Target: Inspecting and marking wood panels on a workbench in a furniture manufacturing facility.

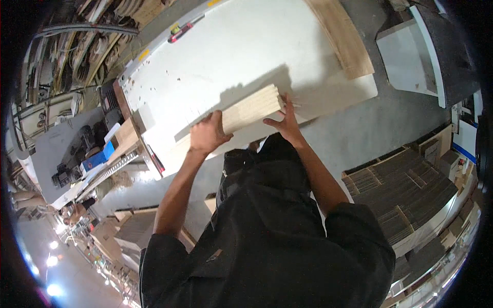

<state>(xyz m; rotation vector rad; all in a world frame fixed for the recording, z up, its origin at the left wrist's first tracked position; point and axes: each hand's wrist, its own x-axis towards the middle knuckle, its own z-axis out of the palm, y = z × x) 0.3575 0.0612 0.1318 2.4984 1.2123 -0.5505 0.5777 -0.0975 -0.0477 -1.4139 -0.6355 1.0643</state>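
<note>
A stack of pale wood strips [251,109] lies slantwise near the front edge of the white worktable [231,46], its layered edges showing at the right end. My left hand [209,132] is wrapped over the left part of the stack, thumb on the near side. At the right end my right hand [285,121] has its fingers spread, with the fingertips at the strip ends and the thumb held apart. Whether the right palm touches the wood cannot be seen. Thin splinters or fibres stick out by both hands.
A wide brown wood board [343,41] lies at the table's right side. A red-and-black cutter [181,32] rests by the far edge, another red-handled tool [156,160] at the left corner. Stacked dark boards [403,192] stand right; a cluttered grey bench [69,149] stands left.
</note>
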